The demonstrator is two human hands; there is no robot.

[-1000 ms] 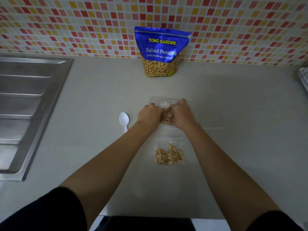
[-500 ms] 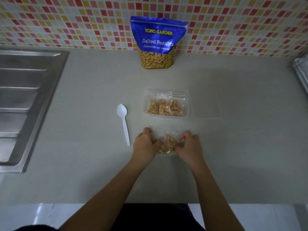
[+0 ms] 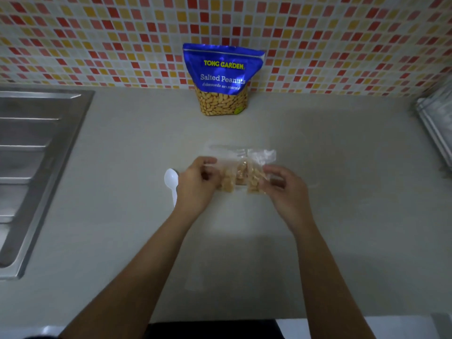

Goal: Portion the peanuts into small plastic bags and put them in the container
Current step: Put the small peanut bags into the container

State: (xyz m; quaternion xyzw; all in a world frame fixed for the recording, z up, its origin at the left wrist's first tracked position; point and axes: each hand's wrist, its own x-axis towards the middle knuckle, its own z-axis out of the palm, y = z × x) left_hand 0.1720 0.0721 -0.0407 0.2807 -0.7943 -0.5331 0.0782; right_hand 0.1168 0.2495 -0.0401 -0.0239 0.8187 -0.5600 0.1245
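Observation:
A blue pouch of salted peanuts stands against the tiled wall. In the middle of the counter lies a clear plastic container, with a bagged portion of peanuts inside. Just above its near side, my left hand and my right hand hold a small clear bag of peanuts between them, one at each end. The bag and the container's contents blur together, so I cannot tell whether the bag touches the container.
A white plastic spoon lies just left of my left hand. A steel sink and drainboard fill the left side. Something pale and shiny sits at the right edge. The counter's front edge runs close to my body.
Both hands lifted the small bag of peanuts off the near counter and carried it away from me to the container.

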